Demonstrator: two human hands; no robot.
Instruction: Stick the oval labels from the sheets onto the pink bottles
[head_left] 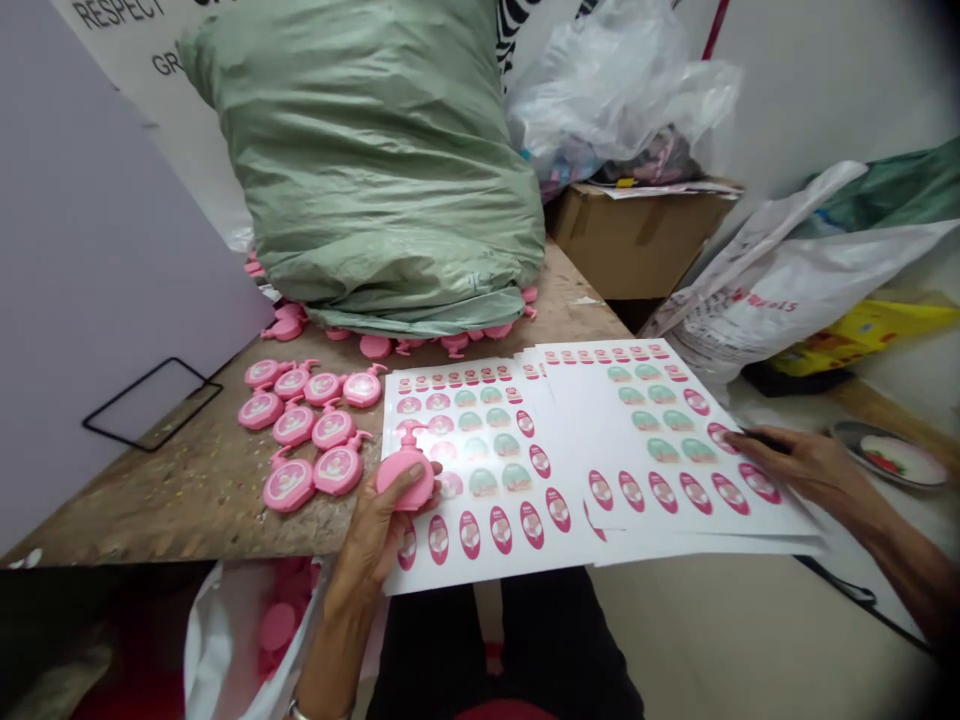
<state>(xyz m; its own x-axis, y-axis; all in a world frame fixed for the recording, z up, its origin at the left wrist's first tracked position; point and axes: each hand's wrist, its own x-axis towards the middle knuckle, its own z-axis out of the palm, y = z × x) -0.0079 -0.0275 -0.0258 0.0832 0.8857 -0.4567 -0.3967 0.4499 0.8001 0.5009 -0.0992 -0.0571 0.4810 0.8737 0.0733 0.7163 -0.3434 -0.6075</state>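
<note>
Left hand [367, 545]: closed firmly around a pink pump bottle [409, 475], which sits against the palm.
Right hand [806, 470]: narrow pinch on a dark slim item [772, 442], over sticker sheets [660, 450], at 3 o'clock from the bottle.

Reading pink on bottle [407, 478], same pink on oval labels [501, 530]; white sheets [577, 545] also carry pale green rounds [484, 483] (tiny print, hard to make out from here). Sack [367, 150] dull green; table [202, 500] speckled brown; bag [862, 338] yellow; strip [516, 30] black-and-white zebra.
</note>
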